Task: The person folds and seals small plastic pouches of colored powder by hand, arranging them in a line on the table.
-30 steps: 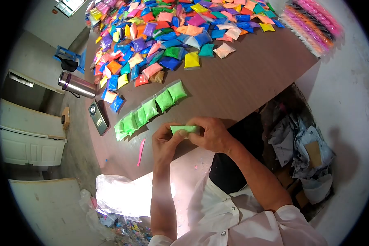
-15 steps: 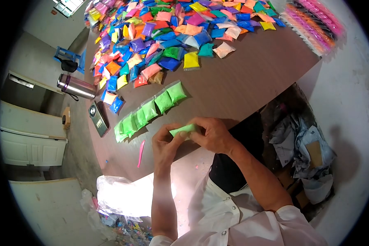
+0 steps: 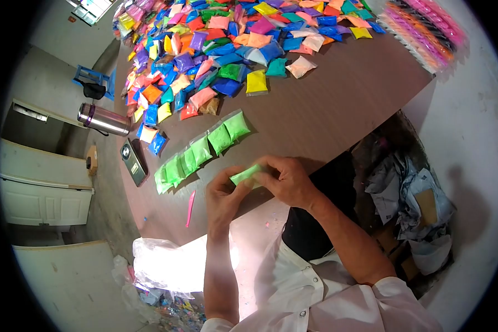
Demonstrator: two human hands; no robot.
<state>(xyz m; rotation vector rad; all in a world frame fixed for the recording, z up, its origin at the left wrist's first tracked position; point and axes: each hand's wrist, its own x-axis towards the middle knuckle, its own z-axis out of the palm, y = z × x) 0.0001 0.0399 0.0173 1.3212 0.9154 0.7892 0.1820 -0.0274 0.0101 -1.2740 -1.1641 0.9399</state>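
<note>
At the desk's [image 3: 337, 110] near edge, a person pinches a green packet [image 3: 244, 175] between the fingers of the left hand [image 3: 222, 191] and right hand [image 3: 289, 181]. Past the hands, a row of green packets [image 3: 220, 139] slants across the desk. A phone [image 3: 133, 162] and steel flask [image 3: 106, 120] sit by the left edge, a pink tool [image 3: 190, 209] near the near-left corner, and colourful packets [image 3: 227, 72] heap over the far side.
</note>
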